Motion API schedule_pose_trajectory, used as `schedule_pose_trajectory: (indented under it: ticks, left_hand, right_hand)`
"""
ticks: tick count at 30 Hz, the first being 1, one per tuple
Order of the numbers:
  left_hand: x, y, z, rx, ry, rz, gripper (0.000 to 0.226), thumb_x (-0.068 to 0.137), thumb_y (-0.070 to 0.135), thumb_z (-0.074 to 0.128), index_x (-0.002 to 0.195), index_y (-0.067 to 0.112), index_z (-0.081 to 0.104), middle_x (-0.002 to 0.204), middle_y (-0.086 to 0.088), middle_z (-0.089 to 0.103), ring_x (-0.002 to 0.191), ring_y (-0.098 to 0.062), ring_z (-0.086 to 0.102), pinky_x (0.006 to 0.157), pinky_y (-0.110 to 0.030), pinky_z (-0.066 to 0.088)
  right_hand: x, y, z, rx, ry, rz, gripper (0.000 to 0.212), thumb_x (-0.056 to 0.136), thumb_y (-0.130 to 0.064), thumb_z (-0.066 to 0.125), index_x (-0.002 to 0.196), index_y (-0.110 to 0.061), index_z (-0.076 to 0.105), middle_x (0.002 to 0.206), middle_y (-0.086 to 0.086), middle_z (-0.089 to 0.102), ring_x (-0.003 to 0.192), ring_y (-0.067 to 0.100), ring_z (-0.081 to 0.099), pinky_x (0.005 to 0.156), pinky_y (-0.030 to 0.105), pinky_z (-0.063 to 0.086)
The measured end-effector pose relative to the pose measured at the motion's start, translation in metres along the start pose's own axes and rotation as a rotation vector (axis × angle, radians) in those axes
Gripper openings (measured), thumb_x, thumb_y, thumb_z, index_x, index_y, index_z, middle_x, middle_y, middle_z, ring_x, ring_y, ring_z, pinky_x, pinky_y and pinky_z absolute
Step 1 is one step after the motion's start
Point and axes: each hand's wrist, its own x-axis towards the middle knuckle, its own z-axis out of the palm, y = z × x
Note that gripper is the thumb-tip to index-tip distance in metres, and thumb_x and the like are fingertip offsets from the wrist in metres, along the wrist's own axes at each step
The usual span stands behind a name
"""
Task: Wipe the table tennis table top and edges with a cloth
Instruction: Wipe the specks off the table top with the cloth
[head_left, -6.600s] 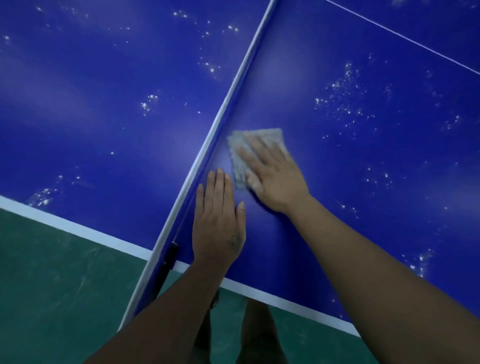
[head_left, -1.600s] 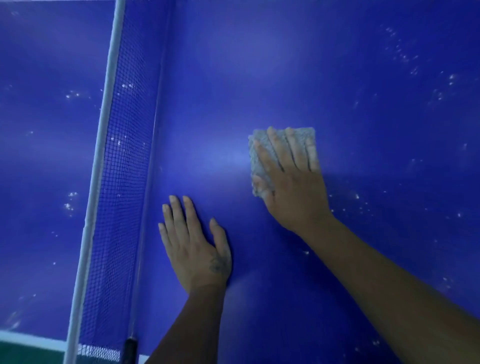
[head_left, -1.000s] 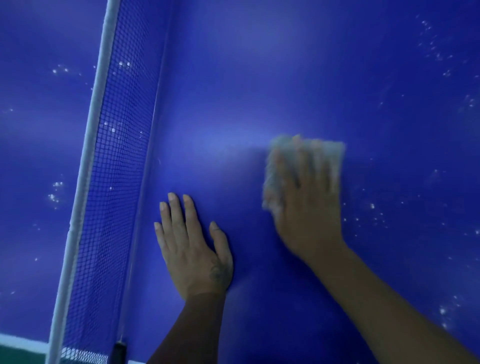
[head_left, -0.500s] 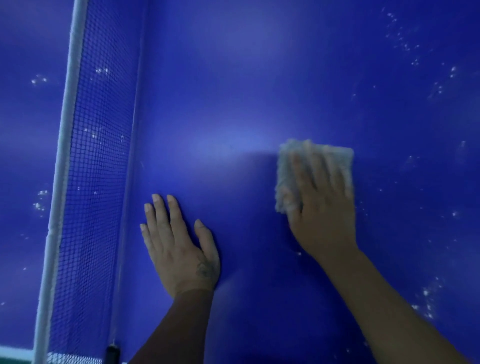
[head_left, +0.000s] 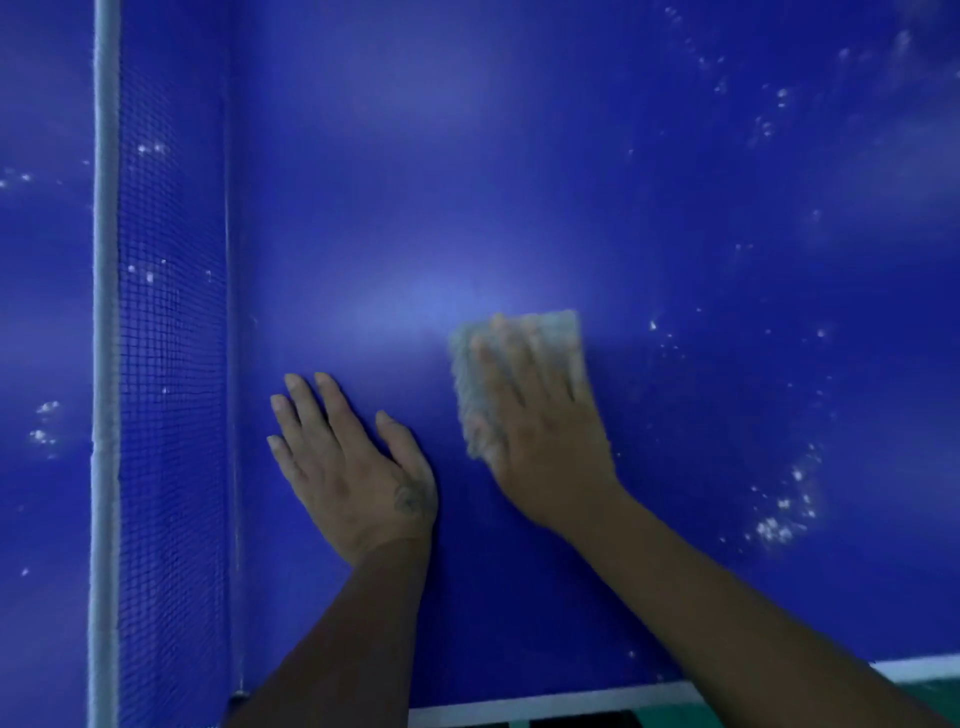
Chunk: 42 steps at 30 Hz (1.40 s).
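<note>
On the blue tabletop (head_left: 675, 208), beside the net (head_left: 171, 364): two hands, one cloth.
White edge stripe (head_left: 545, 706) nearest. Left hand (head_left: 353, 467) lies flat, palm down, fingers straight, holding nothing. Just right, slightly farther: right hand (head_left: 540, 441), blurred, fingers extended, pressing grey cloth (head_left: 467, 389) onto the surface. White specks (head_left: 779, 519) scattered further right.

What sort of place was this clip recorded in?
Probably an indoor table tennis room: a blue table top with a white edge line, a mesh net across it, green flooring beyond.
</note>
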Motion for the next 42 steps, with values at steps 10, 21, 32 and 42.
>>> schedule_pose_trajectory:
  ticks: [10, 21, 32, 42]
  left_hand:
    - [-0.001, 0.002, -0.008, -0.01, -0.069, -0.021, 0.066, 0.111, 0.031, 0.044, 0.17, 0.005, 0.028, 0.18, -0.014, 0.018, 0.168, -0.034, 0.013, 0.136, -0.055, 0.009]
    - [-0.001, -0.001, -0.006, -0.016, -0.078, -0.011, 0.067, 0.112, 0.036, 0.039, 0.171, 0.007, 0.024, 0.181, -0.014, 0.015, 0.169, -0.033, 0.01, 0.136, -0.055, 0.008]
    - [-0.001, -0.001, -0.01, -0.026, -0.107, 0.018, 0.067, 0.112, 0.038, 0.035, 0.171, 0.009, 0.026, 0.181, -0.009, 0.017, 0.169, -0.031, 0.011, 0.137, -0.053, 0.006]
    - [-0.002, 0.002, -0.015, -0.05, -0.108, 0.096, 0.066, 0.112, 0.037, 0.037, 0.17, 0.007, 0.028, 0.181, -0.012, 0.018, 0.168, -0.032, 0.011, 0.137, -0.053, 0.006]
  right_hand:
    - [-0.018, 0.039, -0.028, 0.011, -0.053, 0.253, 0.071, 0.101, -0.036, 0.04, 0.168, -0.014, 0.033, 0.175, 0.029, 0.015, 0.162, 0.051, 0.013, 0.13, 0.066, 0.013]
    - [-0.025, 0.036, -0.026, -0.089, -0.024, 0.519, 0.066, 0.115, -0.045, 0.019, 0.171, -0.009, 0.018, 0.178, 0.021, 0.011, 0.165, 0.044, 0.007, 0.134, 0.057, 0.01]
    - [-0.066, 0.047, -0.026, -0.089, -0.085, 0.478, 0.068, 0.114, -0.041, 0.039, 0.172, -0.021, 0.013, 0.18, 0.01, 0.011, 0.166, 0.038, 0.007, 0.132, 0.062, 0.011]
    - [-0.136, 0.028, -0.008, -0.195, -0.14, 0.156, 0.082, 0.106, -0.046, 0.051, 0.172, -0.018, 0.013, 0.18, 0.012, 0.01, 0.166, 0.04, 0.01, 0.133, 0.061, 0.012]
